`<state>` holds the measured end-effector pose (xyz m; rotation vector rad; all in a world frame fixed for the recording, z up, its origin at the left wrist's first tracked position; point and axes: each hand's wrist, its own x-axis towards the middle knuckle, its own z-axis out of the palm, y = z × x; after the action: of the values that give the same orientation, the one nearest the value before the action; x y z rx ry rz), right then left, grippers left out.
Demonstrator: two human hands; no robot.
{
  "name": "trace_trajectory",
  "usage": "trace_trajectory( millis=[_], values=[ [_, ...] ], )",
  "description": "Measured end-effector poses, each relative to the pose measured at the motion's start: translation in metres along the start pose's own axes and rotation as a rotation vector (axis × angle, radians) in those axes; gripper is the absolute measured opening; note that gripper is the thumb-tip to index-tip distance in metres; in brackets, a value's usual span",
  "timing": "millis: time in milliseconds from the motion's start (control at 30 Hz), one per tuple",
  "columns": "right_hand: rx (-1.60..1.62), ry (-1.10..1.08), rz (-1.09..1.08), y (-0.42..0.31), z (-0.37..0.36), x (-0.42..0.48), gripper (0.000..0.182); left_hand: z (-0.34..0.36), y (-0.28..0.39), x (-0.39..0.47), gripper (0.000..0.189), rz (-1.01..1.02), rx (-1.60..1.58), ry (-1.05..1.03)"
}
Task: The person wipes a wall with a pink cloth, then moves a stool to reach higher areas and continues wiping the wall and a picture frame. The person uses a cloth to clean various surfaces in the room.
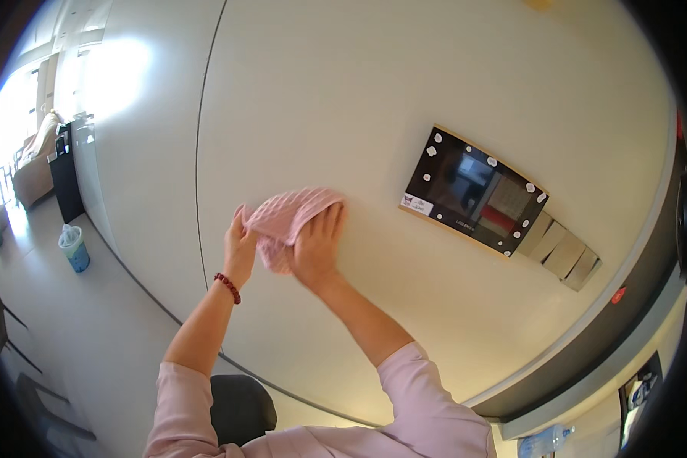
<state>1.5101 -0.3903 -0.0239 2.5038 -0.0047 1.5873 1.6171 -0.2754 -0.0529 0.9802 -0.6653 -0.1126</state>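
A pink textured cloth [297,214] is bunched between my two hands in front of a pale wall-like surface. My left hand [242,246], with a dark red bead bracelet at the wrist, grips the cloth's left edge between thumb and fingers. My right hand [320,240] lies against the right side of the cloth, its fingers extended over the fabric; whether they pinch it is hard to tell. Part of the cloth hangs between the hands.
A black glossy panel [464,189] with white stickers is at the right, beside several grey strips [561,246]. A thin dark seam [198,143] crosses the pale surface. At the left are a lined waste bin [75,252] and a draped sofa [37,166]. A dark chair [241,409] is below.
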Motion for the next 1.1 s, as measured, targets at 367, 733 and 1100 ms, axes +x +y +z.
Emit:
trace_trajectory(
  millis=[367, 733, 1100],
  values=[
    [-0.739, 0.257, 0.083, 0.029, -0.015, 0.178, 0.069, 0.041, 0.086, 0.062, 0.059, 0.397, 0.395, -0.463],
    [-0.871, 0.173, -0.189, 0.015, 0.006, 0.222, 0.044, 0.027, 0.032, 0.064, 0.072, 0.442, 0.421, -0.391],
    [-0.681, -0.279, -0.247, -0.029, 0.102, 0.106, 0.054, -0.083, -0.020, 0.055, 0.049, 0.596, 1.010, -0.431]
  ],
)
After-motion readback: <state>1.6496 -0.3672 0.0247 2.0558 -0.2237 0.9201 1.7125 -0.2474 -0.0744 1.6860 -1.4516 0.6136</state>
